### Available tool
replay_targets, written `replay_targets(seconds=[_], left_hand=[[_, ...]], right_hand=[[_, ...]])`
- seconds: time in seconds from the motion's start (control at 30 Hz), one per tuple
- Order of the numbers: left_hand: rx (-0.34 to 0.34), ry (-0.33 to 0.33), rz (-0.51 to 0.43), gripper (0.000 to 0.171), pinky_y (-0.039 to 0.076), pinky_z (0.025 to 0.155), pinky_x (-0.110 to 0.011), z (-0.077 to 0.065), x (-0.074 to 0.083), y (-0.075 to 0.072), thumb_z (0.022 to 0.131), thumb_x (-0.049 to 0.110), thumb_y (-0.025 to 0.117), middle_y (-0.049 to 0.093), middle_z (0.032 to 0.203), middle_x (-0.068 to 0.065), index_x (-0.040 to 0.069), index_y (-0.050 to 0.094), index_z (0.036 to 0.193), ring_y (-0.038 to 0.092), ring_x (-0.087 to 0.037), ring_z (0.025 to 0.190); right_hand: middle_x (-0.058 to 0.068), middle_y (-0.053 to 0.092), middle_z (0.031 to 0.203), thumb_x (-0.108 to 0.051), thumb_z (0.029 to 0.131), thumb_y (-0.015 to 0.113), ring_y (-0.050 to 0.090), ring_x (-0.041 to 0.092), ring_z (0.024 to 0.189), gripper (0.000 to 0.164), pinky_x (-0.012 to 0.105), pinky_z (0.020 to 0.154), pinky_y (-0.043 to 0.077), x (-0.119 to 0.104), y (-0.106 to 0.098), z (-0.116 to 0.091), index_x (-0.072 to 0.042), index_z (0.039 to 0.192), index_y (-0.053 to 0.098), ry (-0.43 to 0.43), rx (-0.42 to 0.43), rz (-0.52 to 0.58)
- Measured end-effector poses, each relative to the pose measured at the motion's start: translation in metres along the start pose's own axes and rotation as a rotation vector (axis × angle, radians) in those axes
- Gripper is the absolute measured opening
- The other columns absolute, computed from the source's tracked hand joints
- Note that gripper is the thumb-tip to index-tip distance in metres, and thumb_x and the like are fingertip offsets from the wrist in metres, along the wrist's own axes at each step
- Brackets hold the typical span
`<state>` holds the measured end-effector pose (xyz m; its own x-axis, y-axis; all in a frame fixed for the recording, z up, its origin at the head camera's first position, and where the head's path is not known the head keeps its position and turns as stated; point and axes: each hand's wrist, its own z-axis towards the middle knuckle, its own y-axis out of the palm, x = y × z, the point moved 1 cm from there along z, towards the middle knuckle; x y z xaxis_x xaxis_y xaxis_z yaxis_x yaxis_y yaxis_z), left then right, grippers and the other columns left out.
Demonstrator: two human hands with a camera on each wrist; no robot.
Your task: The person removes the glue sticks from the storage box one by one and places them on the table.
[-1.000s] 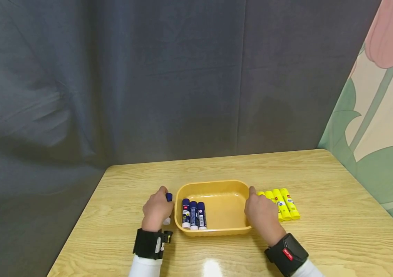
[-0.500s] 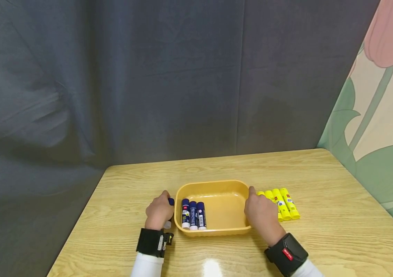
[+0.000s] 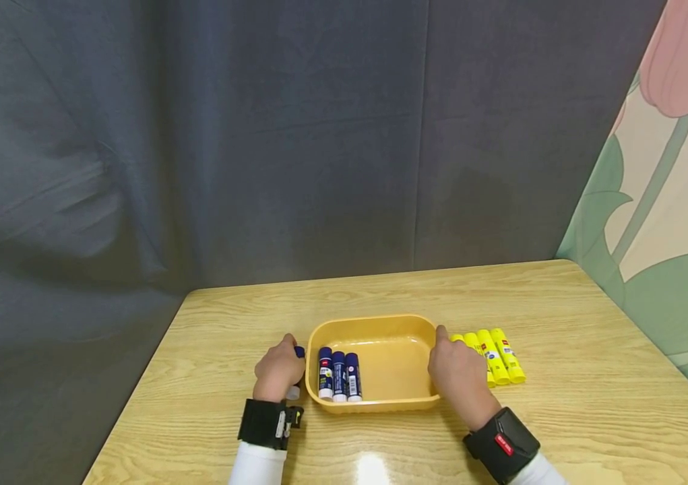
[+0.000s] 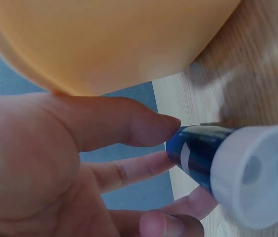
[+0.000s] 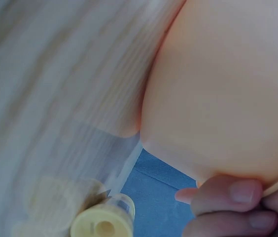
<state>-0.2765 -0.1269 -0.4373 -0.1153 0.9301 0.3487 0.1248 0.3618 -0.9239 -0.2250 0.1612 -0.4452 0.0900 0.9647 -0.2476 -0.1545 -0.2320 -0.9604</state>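
Just outside the left end of a yellow plastic tray (image 3: 392, 406), my left hand (image 3: 279, 370) pinches a dark blue glue stick (image 4: 198, 150) between thumb and fingers. Its white base faces the left wrist camera, close to the wooden surface. Whether the stick touches the table I cannot tell. At the opposite end, my right hand (image 3: 460, 378) grips the tray's right rim, with curled fingers (image 5: 227, 195) visible in the right wrist view. Three blue glue sticks (image 3: 339, 377) with white bases lie side by side in the tray's left part.
Several yellow glue sticks (image 3: 505, 357) lie in a row right of the tray, partly hidden behind my right hand. The wooden table (image 3: 592, 404) ends at a dark grey curtain (image 3: 319, 168) behind, and a flower-patterned surface (image 3: 671, 222) rises at the right.
My left hand has shifted slightly right, closer to the tray, and the blue glue stick's cap sits lower. Over the last half second both hands have stayed nearly still; the tray has not moved.
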Motion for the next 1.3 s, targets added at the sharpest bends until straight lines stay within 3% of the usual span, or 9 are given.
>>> replay_targets(seconds=[0.6,1.3], left_hand=[[0.003,-0.011,-0.024,0.048,0.046,0.067,-0.048,-0.0007,0.0003,0.0006,0.082,0.02,0.06,0.063,0.102,-0.021,0.004,0.047,0.126,0.054,-0.028,0.075],[-0.008,-0.007,-0.021,0.051,0.047,0.07,-0.052,-0.0012,-0.0068,-0.0005,0.086,0.029,0.055,0.062,0.1,-0.023,-0.004,0.046,0.124,0.056,-0.03,0.078]], right_hand=[[0.012,0.047,0.054,-0.013,0.089,0.047,0.043,0.02,0.038,0.039,0.032,0.03,0.035,-0.0005,-0.0015,0.0004,0.006,0.123,0.047,-0.008,0.024,0.012],[0.011,0.046,0.052,-0.014,0.09,0.046,0.041,0.019,0.036,0.043,0.03,0.03,0.032,-0.0025,-0.0007,0.0002,0.005,0.128,0.046,-0.005,0.012,0.002]])
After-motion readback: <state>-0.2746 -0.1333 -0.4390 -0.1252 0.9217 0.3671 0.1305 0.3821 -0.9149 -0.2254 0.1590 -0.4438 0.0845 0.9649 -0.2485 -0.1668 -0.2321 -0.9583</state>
